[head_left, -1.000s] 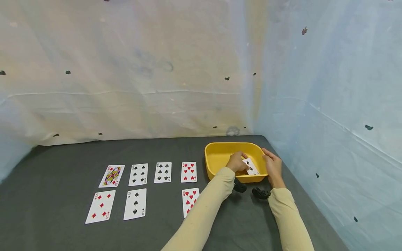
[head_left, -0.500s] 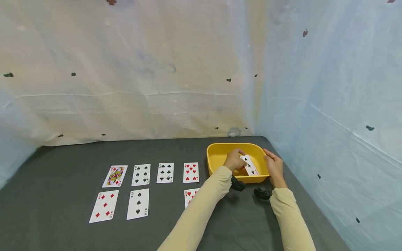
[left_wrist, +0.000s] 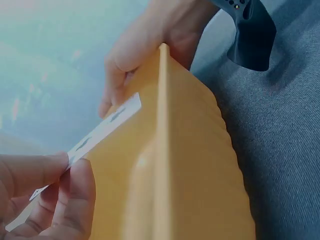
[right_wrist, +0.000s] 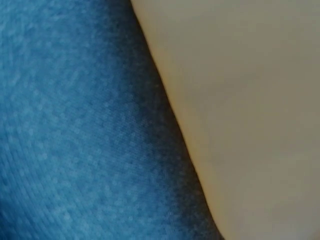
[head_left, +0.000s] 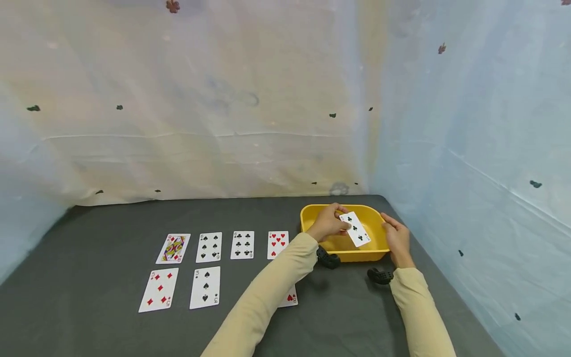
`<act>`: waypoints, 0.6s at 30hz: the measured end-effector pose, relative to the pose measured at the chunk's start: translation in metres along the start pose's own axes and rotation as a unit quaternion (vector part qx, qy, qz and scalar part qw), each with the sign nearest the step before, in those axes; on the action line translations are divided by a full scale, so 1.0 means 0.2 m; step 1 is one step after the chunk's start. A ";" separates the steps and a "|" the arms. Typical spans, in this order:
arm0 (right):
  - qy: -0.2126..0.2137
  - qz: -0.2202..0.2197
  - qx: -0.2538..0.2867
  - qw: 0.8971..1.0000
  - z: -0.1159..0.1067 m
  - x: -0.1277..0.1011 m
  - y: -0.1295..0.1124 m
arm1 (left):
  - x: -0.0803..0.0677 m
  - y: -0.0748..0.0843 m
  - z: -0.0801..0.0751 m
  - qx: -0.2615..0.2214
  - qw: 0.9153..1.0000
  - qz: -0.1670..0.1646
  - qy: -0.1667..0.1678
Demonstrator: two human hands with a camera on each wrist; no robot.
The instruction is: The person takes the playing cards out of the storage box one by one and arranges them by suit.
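The yellow tray (head_left: 345,255) looks like smooth plastic with a soft satin sheen, no real gloss. The counter (head_left: 111,332) is covered in dark grey cloth, matt and a bit fuzzy up close. The club card (head_left: 355,229) is slick coated paper. Sleeves (head_left: 267,302) are plain matt beige fabric.

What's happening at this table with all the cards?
A person in beige sleeves is handling playing cards on a dark table. The left hand pinches a three of clubs over a yellow tub, while the right hand rests on the tub's right rim. To the left, cards lie face up in two rows, among them a three of spades and a five of diamonds.
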State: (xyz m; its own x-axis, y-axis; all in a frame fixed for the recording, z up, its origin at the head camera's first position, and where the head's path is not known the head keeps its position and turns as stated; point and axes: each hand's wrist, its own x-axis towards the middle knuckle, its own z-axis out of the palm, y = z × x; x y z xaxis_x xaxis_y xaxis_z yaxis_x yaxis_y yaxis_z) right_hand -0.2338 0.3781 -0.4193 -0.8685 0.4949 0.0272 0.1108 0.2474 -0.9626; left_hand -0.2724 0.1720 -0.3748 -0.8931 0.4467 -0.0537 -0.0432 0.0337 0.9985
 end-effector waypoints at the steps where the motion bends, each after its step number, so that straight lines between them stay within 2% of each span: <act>1: 0.000 0.000 0.000 1.000 0.00 0.00 0.00 | -0.01 0.00 -0.01 -0.003 1.000 0.003 -0.007; 7: -0.003 -0.006 -0.009 1.000 0.00 0.00 0.00 | -0.05 0.05 -0.11 -0.018 0.999 0.014 -0.043; 18: -0.020 -0.018 -0.021 0.999 -0.02 -0.01 -0.01 | -0.16 0.09 -0.34 -0.047 0.998 0.038 -0.032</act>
State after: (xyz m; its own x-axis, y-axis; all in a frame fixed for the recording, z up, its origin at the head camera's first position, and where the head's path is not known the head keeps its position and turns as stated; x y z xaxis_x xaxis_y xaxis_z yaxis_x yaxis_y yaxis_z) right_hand -0.2303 0.3802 -0.4170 -0.8910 0.4513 0.0500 0.0989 0.3003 -0.9487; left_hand -0.2752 0.0976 -0.3540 -0.8650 0.5012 0.0246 -0.0206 -0.0845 0.9962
